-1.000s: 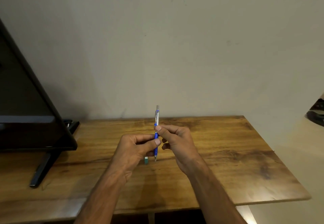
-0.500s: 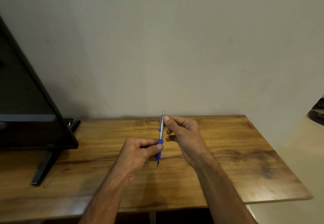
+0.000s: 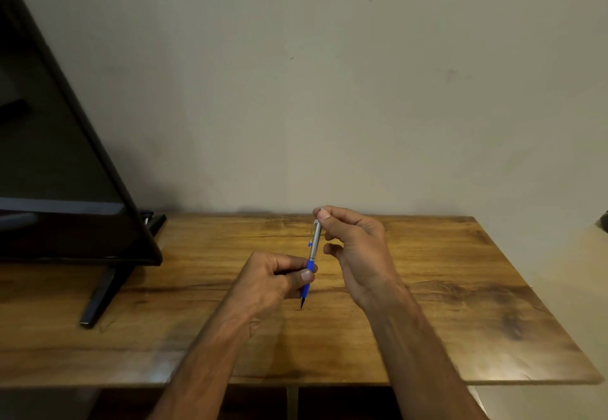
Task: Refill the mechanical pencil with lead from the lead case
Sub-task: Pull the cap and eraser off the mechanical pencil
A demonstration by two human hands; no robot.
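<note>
Mechanical pencil (image 3: 314, 248) upright — left hand (image 3: 273, 280) low, right hand (image 3: 353, 242) pinching top.

A mechanical pencil (image 3: 314, 248) has a silver-grey upper barrel, a bright blue lower grip and a black tip. A small blue dot sits at the end of its silver clip. The blue grip is in the left hand (image 3: 273, 283), and the silver top end is at the fingertips of the right hand (image 3: 357, 248). Beneath both hands, the table (image 3: 460, 288) is warm honey-brown wood with darker brown grain streaks and knots. Beyond the hands, the wall (image 3: 329, 90) is plain pale grey-beige with faint marks. Far off beyond the left hand, a monitor (image 3: 59, 156) is glossy black, with a black stand.
</note>
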